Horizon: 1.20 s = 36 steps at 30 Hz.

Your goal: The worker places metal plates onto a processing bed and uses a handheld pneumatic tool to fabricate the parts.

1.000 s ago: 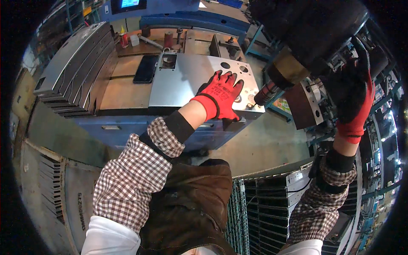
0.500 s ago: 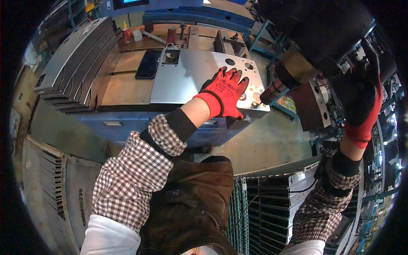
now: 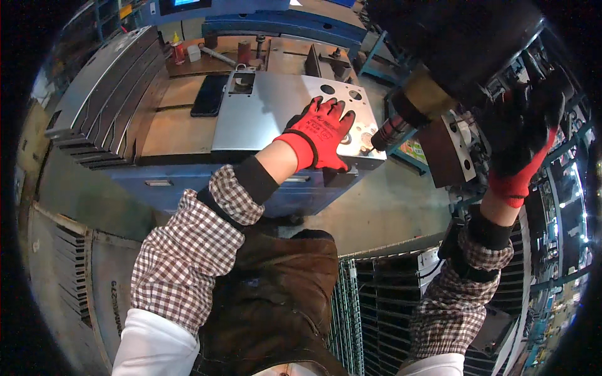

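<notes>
My left hand (image 3: pixel 316 135), in a red glove with black fingertips, lies with spread fingers on a silvery sheet-metal panel (image 3: pixel 260 122). The panel has several round holes near its right end and a square cut-out at its far left corner. At its near right corner, the tip of a dark machine spindle (image 3: pixel 387 133) comes down over the holes; whether it touches the metal I cannot tell. My right hand (image 3: pixel 523 141), gloved in red and black, is raised beside the machine head (image 3: pixel 458 37). Its fingers look stretched out, though they partly blend into the dark background.
Left on the workbench stands a row of bent metal panels (image 3: pixel 113 94). A black phone (image 3: pixel 209 95) lies beside my panel. Behind are a red bottle (image 3: pixel 178 51), a white block (image 3: pixel 194 53) and a clamp fixture (image 3: pixel 332 62). A brown metal piece (image 3: pixel 444 150) stands beyond the spindle.
The view has shifted slightly, so the bench sits further left. My left hand stays on the panel. My right hand's fingers look more stretched out than before.
</notes>
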Tool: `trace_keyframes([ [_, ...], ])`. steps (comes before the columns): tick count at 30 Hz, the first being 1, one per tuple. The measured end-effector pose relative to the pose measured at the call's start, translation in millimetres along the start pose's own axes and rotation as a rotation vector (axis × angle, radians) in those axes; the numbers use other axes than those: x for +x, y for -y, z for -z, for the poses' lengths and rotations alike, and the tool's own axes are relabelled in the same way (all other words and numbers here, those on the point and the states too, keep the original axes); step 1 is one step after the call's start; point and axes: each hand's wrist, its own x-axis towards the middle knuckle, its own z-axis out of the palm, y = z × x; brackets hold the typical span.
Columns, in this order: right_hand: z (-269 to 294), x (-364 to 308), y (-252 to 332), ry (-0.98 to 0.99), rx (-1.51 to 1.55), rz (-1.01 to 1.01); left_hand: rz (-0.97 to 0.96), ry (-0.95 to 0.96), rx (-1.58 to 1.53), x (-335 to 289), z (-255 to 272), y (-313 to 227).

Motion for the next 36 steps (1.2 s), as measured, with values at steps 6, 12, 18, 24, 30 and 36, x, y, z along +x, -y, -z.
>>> trace_keyframes([
  [6,24,2,-11,0.106,0.219,-0.096,-0.020,0.024,0.019,0,7,-3],
  [12,10,-3,-5,0.095,0.263,-0.052,-0.032,0.011,0.019,1,1,-3],
  [18,31,-1,-8,0.064,-0.024,-0.010,-0.029,0.000,0.029,3,1,-7],
  [24,52,7,-23,0.210,0.014,0.095,-0.013,0.005,0.043,3,3,-9],
  [30,38,6,-17,0.083,-0.067,0.085,-0.014,0.004,0.022,4,6,-10],
  [36,39,7,-17,0.066,-0.068,0.063,-0.009,0.028,0.027,6,7,-11],
])
